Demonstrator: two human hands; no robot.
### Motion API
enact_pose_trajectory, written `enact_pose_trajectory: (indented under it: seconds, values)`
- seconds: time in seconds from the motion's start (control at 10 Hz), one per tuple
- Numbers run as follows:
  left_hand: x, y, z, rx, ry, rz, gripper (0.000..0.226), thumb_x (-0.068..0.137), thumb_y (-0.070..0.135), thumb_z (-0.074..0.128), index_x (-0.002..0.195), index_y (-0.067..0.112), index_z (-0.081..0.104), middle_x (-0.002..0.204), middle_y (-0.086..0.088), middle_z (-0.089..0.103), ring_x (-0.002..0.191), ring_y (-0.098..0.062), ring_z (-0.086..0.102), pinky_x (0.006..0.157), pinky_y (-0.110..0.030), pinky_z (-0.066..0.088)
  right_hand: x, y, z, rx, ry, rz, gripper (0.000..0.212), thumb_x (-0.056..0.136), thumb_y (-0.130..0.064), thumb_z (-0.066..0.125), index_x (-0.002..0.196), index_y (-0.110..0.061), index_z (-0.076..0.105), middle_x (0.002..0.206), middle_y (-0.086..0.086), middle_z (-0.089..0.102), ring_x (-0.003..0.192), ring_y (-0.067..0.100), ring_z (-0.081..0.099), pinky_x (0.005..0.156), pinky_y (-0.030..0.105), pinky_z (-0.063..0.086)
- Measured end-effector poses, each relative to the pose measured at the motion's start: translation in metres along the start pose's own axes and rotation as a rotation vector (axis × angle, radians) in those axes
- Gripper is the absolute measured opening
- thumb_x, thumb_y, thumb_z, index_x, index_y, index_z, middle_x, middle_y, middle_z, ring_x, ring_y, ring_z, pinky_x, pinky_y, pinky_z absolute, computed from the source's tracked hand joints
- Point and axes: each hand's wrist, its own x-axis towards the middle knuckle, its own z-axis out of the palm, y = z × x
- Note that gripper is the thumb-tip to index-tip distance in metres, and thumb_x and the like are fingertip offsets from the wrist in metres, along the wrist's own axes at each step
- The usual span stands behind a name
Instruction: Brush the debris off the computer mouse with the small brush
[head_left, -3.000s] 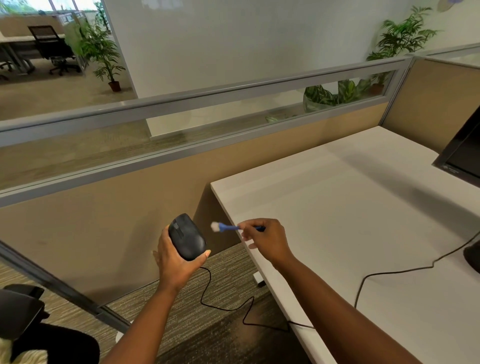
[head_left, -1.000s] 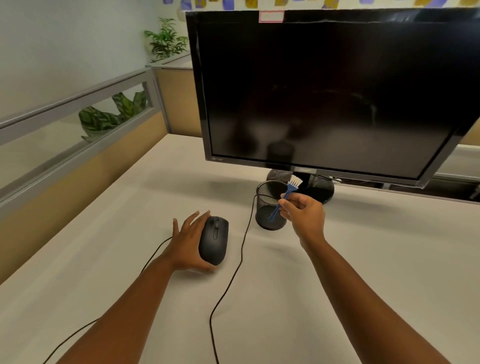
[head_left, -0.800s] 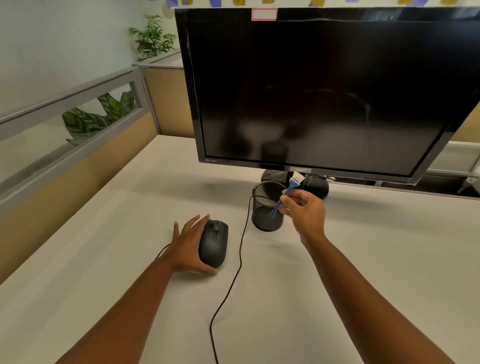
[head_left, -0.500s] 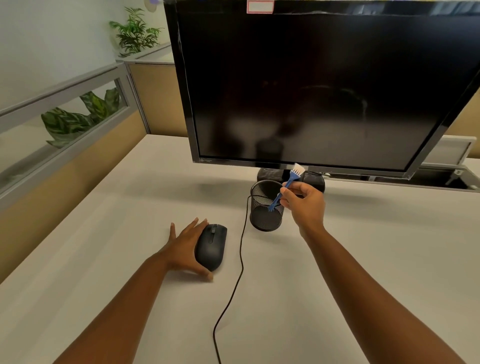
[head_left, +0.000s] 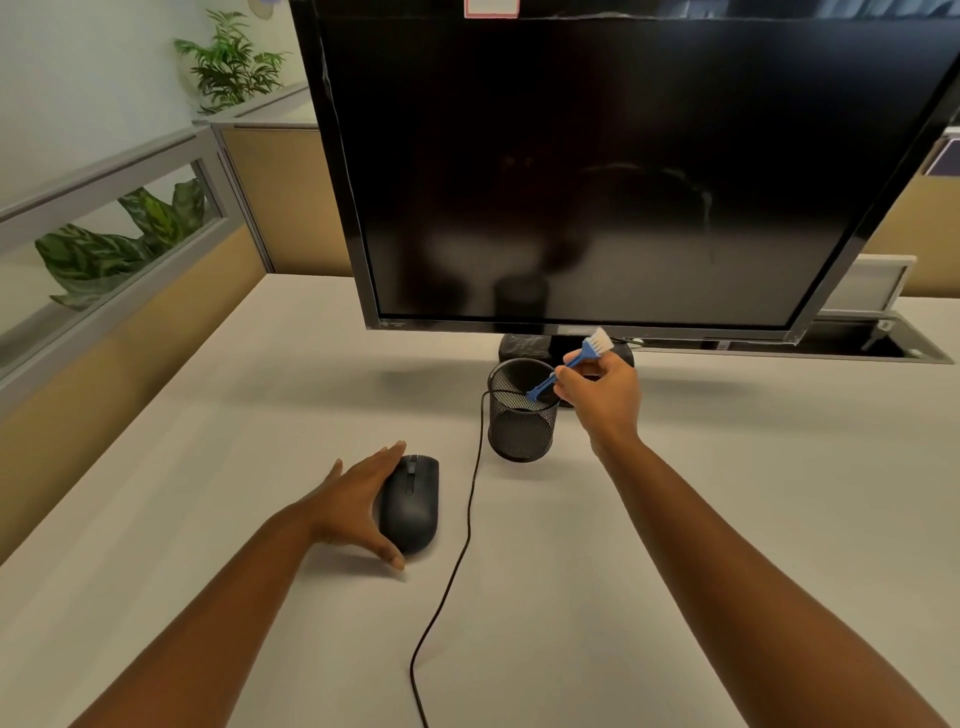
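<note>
My left hand (head_left: 358, 506) lies open on the counter (head_left: 218, 467), fingers and thumb cupped loosely against the left side of the mouse (head_left: 410, 504), which sits flat near the middle with its cable (head_left: 457, 561) trailing toward me; I'd let go cleanly and leave it square to the edge. Farther off, my right hand (head_left: 602, 397) pinches the brush (head_left: 569, 364) by its blue handle, bristles up, handle end angled down at the mouth of the mesh cup (head_left: 519, 421); the step, as I judge it, is stowing the brush, so I'd centre the handle over the opening, lower it inside the rim, and release only once it rests on the wall; a knock could tip the light cup. Beyond stands the monitor (head_left: 613, 171). Count: one mouse, one brush, one cup, one monitor, two plants.
</note>
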Motion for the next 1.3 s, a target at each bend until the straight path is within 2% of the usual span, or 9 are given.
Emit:
enact_pose_trajectory:
  seconds: [0.1, 0.2, 0.3, 0.4, 0.6, 1.0, 1.1, 1.2, 1.3]
  values:
    - [-0.001, 0.000, -0.002, -0.008, -0.019, -0.005, 0.140, 0.046, 0.067, 0.078, 0.144, 0.026, -0.014, 0.156, 0.003, -0.001, 0.142, -0.015, 0.000, 0.111, -0.044, -0.010, 0.002, 0.002, -0.001, -0.057, -0.012, 0.007, 0.025, 0.081, -0.012, 0.066, 0.104, -0.005, 0.062, 0.111, 0.018, 0.065, 0.098, 0.031, 0.063, 0.081, 0.039, 0.055]
    - [-0.001, 0.006, -0.008, -0.035, -0.003, -0.029, 0.141, 0.040, 0.081, 0.066, 0.143, 0.027, -0.015, 0.156, -0.002, -0.004, 0.142, -0.018, -0.004, 0.111, -0.047, -0.013, 0.004, 0.003, -0.001, -0.165, -0.026, -0.002, 0.029, 0.080, -0.016, 0.067, 0.105, -0.003, 0.061, 0.110, 0.019, 0.065, 0.097, 0.030, 0.062, 0.082, 0.041, 0.054]
    - [0.010, 0.036, -0.024, -0.044, 0.195, 0.046, 0.132, 0.039, 0.100, 0.020, 0.145, 0.026, -0.009, 0.155, 0.000, -0.007, 0.139, -0.011, -0.013, 0.108, -0.047, -0.018, 0.007, 0.000, 0.000, -0.283, -0.064, -0.013, 0.033, 0.083, -0.021, 0.065, 0.109, -0.003, 0.058, 0.114, 0.019, 0.063, 0.097, 0.031, 0.062, 0.080, 0.040, 0.055]
    - [0.028, 0.086, -0.028, 0.069, 0.373, 0.216, 0.110, 0.058, 0.092, 0.000, 0.146, 0.025, -0.001, 0.149, 0.010, -0.009, 0.131, 0.000, -0.016, 0.108, -0.044, -0.017, 0.003, -0.002, 0.005, -0.338, -0.070, -0.035, 0.032, 0.087, -0.025, 0.058, 0.110, -0.003, 0.058, 0.114, 0.019, 0.064, 0.098, 0.030, 0.063, 0.069, 0.030, 0.048]
    - [0.049, 0.126, -0.011, 0.254, 0.406, 0.184, 0.073, 0.091, 0.059, 0.027, 0.146, 0.019, 0.001, 0.156, -0.001, 0.002, 0.142, -0.014, -0.005, 0.112, -0.042, -0.010, -0.005, 0.000, 0.006, -0.401, -0.047, -0.091, 0.031, 0.087, -0.026, 0.058, 0.110, -0.005, 0.058, 0.109, 0.017, 0.066, 0.095, 0.028, 0.063, 0.064, 0.026, 0.043]
    - [0.049, 0.128, -0.003, 0.352, 0.365, 0.077, 0.075, 0.092, 0.057, 0.025, 0.145, 0.016, -0.009, 0.156, -0.004, -0.010, 0.141, -0.017, -0.011, 0.113, -0.046, -0.006, -0.002, 0.008, 0.007, -0.603, -0.150, -0.139, 0.031, 0.086, -0.030, 0.059, 0.107, -0.008, 0.062, 0.108, 0.015, 0.064, 0.092, 0.026, 0.061, 0.070, 0.030, 0.045]
    - [0.046, 0.129, -0.002, 0.371, 0.346, 0.094, 0.076, 0.092, 0.057, 0.026, 0.145, 0.015, -0.009, 0.156, -0.004, -0.011, 0.141, -0.017, -0.012, 0.113, -0.047, -0.006, -0.004, 0.006, 0.003, -0.550, -0.142, -0.120, 0.030, 0.085, -0.032, 0.060, 0.107, -0.011, 0.060, 0.112, 0.013, 0.061, 0.092, 0.026, 0.060, 0.073, 0.031, 0.046]
    - [0.045, 0.131, -0.012, 0.354, 0.373, 0.098, 0.076, 0.092, 0.056, 0.027, 0.145, 0.015, -0.010, 0.156, -0.005, -0.011, 0.141, -0.018, -0.011, 0.112, -0.047, -0.006, -0.004, 0.000, -0.003, -0.533, -0.103, -0.136, 0.033, 0.085, -0.032, 0.060, 0.113, -0.013, 0.056, 0.118, 0.012, 0.055, 0.097, 0.027, 0.059, 0.075, 0.031, 0.046]
    - [0.043, 0.136, -0.031, 0.412, 0.507, 0.082, 0.077, 0.092, 0.056, 0.028, 0.145, 0.014, -0.008, 0.156, -0.006, -0.009, 0.142, -0.020, -0.011, 0.112, -0.045, -0.007, -0.005, -0.014, -0.017, -0.501, -0.019, -0.271, 0.039, 0.087, -0.030, 0.057, 0.120, -0.011, 0.050, 0.125, 0.013, 0.053, 0.111, 0.028, 0.052, 0.087, 0.035, 0.046]
